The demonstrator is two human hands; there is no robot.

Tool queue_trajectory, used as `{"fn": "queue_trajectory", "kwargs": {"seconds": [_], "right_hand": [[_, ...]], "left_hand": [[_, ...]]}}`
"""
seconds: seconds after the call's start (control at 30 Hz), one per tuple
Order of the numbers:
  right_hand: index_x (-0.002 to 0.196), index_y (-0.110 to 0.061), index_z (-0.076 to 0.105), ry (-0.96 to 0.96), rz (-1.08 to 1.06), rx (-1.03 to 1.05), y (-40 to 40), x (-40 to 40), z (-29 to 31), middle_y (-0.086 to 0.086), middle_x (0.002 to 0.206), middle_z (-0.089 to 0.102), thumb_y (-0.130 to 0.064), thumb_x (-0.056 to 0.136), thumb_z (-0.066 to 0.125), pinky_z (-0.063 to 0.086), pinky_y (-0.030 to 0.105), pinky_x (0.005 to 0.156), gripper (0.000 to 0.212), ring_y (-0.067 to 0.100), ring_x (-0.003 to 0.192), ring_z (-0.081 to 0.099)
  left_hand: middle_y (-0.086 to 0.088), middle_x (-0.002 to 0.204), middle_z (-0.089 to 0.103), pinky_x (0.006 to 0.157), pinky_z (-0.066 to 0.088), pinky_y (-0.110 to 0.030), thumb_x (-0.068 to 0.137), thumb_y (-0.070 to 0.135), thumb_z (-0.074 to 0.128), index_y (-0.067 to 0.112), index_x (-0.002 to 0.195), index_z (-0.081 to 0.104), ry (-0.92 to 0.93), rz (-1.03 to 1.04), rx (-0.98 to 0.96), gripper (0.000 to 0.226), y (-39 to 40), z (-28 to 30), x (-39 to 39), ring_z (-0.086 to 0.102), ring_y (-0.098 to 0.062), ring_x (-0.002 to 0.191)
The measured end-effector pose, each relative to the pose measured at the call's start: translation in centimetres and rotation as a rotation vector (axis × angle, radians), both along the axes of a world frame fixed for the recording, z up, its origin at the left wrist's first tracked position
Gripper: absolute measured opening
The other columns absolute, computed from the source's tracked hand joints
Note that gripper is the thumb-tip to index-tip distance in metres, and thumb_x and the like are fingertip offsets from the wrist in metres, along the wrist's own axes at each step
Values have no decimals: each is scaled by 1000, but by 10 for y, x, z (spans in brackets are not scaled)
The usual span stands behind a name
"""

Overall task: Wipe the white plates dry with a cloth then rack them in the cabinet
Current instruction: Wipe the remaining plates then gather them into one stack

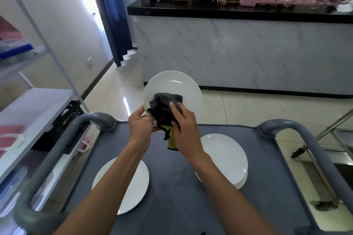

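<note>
A white plate point(175, 87) is held up tilted above the far end of a grey cart point(172, 187). My left hand point(140, 123) grips its lower rim. My right hand point(184, 126) presses a dark grey cloth point(164, 108) with a yellow underside against the plate's face, fingers curled round the bunched cloth. A single white plate point(131, 187) lies on the cart at the near left. A short stack of white plates point(227, 156) rests on the cart at the right.
Grey cart handles point(91, 120) rise at both sides. A white metal shelf unit point(38, 101) stands at the left with a black crate point(70, 112) below. A marble-fronted counter point(248, 51) with a black top crosses ahead. A steel sink point(340, 158) lies at the right.
</note>
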State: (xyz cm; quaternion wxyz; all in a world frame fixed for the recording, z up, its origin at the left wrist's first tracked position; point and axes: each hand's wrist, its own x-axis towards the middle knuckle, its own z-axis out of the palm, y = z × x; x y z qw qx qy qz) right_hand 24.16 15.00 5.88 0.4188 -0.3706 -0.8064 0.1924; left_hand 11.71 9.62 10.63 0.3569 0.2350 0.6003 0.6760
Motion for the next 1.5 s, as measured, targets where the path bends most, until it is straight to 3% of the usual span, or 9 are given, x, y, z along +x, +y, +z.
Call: {"fn": "queue_trajectory", "kwargs": {"seconds": [0.33, 0.77, 1.0, 1.3, 1.5], "right_hand": [[147, -18, 51, -23, -127, 42, 46, 47, 0, 15, 147, 52, 6, 93, 55, 42, 48, 109, 59, 34, 126, 47], [150, -19, 47, 25, -90, 76, 62, 45, 37, 12, 146, 52, 2, 96, 56, 42, 46, 112, 59, 31, 131, 45], [150, -20, 48, 9, 56, 63, 40, 37, 31, 12, 146, 52, 3, 93, 58, 37, 42, 113, 62, 31, 132, 45], [151, -23, 45, 20, 52, -59, 18, 58, 2, 8, 146, 51, 1, 96, 55, 30, 27, 111, 61, 24, 130, 42], [152, -25, 44, 31, -30, -128, 21, 78, -9, 7, 147, 50, 0, 98, 54, 35, 33, 114, 60, 23, 132, 41]], "left_hand": [[-7, 94, 75, 61, 62, -39, 94, -9, 57, 25, 106, 68, -11, -10, -44, 37, -6, -6, 7, 73, -25, 75], [-11, 91, 77, 59, 60, -39, 92, -8, 60, 12, 118, 70, 85, -232, -128, 34, -8, -9, 39, 73, -34, 80], [-11, 96, 78, 60, 61, -40, 94, -6, 60, 12, 115, 69, 55, -171, -95, 29, -6, -7, 44, 75, -33, 83], [-15, 92, 76, 63, 61, -43, 94, -8, 58, 7, 115, 70, 50, -63, -74, 29, -11, -13, 42, 74, -36, 82], [-10, 95, 76, 61, 61, -38, 93, -9, 59, 9, 125, 67, 47, -20, -51, 38, -15, -15, 38, 74, -31, 84]]}}
